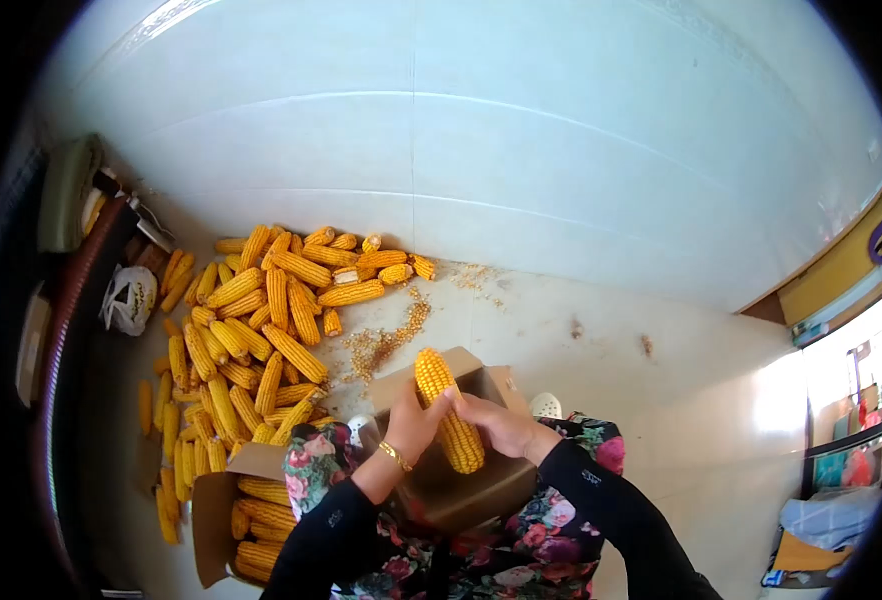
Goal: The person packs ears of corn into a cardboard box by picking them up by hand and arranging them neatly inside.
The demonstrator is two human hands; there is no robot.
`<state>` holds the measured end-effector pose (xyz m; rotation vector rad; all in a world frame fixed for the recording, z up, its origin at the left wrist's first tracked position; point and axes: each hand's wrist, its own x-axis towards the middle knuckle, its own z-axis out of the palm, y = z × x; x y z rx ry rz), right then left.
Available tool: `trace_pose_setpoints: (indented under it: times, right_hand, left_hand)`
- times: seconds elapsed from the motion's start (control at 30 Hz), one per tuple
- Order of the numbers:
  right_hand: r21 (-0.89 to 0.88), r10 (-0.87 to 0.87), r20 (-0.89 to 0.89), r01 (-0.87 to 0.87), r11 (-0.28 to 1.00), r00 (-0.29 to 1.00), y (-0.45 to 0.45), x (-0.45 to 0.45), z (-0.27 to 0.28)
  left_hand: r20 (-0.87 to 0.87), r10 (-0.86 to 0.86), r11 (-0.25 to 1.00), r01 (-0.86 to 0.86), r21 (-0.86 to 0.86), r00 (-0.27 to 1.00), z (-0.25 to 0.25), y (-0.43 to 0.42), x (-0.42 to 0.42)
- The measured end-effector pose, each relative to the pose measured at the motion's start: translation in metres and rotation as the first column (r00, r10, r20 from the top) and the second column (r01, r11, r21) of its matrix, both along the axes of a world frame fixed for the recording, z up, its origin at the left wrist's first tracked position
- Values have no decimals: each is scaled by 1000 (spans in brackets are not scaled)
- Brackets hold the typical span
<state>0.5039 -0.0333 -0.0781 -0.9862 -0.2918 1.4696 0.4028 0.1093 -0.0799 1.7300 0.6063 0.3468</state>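
Between my two hands, an ear of dried yellow corn (463, 447) is held at a slant, its upper end pointing away from me. My left hand (411, 428), with a gold bracelet at the wrist, is closed on the ear's left side. From the right, my right hand (506, 425) grips the same ear, its thumb close to the left one. Directly under the ear, a cardboard box (401, 388) with raised flaps stands between my knees; the ear hides part of its inside.
A big heap of corn ears (251, 330) lies on the floor by the wall at left. Loose kernels (386, 340) are scattered beside it. Another cardboard box (216, 520) with ears stands by my left leg. A white plastic bag (129, 300) is at far left; shelves are at right.
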Motion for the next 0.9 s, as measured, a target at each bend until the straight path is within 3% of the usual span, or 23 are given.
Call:
trace_pose_setpoints:
  times: [0.03,0.13,0.17,0.2,0.23,0.3,0.33,0.37,0.43,0.47,0.5,0.57,0.63,0.67,0.8,0.87,0.9]
  right_hand:
    - [-26,11,120,-8,1000,993,-8,-3,6]
    - [-7,-85,236,89,996,968,-17,-19,-2]
    - [-9,-76,242,80,997,967,-17,-22,-5]
    - [-87,-104,195,122,989,975,-15,-26,-8]
    - [-168,-137,144,161,973,980,-15,-33,-14]
    - [-258,-145,116,171,951,983,-19,-38,-35]
    - [-376,-112,-18,97,922,994,-25,-38,-41]
    - [-478,-94,-153,10,878,984,-28,-38,-47]
    - [-552,-180,-177,54,832,968,-31,-48,-72]
    - [-607,-236,-115,120,786,965,-32,-50,-80]
    - [-653,-284,-49,185,734,957,-32,-52,-90]
    - [-614,-321,-75,210,761,944,-34,-53,-107]
    - [-682,94,-3,-70,728,996,-34,-49,-108]
    - [-684,190,-1,-139,716,982,-33,-48,-117]
    - [-596,340,67,-236,768,938,-19,-46,-86]
    - [-476,426,441,-196,857,790,-15,-44,-82]
    - [-474,421,440,-193,859,793,-15,-41,-84]
  left_hand:
    - [7,7,1000,-7,-12,1000,-6,-2,3]
    - [-90,-280,954,266,-137,956,-23,3,12]
    - [-84,-271,956,258,-138,959,-27,6,16]
    - [-61,-173,951,183,250,983,-28,11,17]
    - [-12,-91,797,81,599,996,-24,16,16]
    - [25,-22,867,7,497,999,-12,40,19]
    - [74,48,919,-73,388,996,-9,50,19]
    - [71,51,919,-74,387,996,-13,55,18]
    - [-38,-27,997,29,65,999,-21,61,17]
    - [-40,-20,998,23,62,999,-22,60,14]
    - [-112,-56,983,74,168,992,-14,55,10]
    - [-191,-81,954,132,269,978,-10,50,7]
    - [-119,-106,959,133,250,987,-11,47,9]
    - [-124,-108,959,136,249,986,-10,46,11]
    - [-131,-125,949,157,272,983,-11,46,14]
    - [-126,-146,935,179,307,981,-16,45,15]
    - [-130,-149,927,184,328,980,-17,46,16]
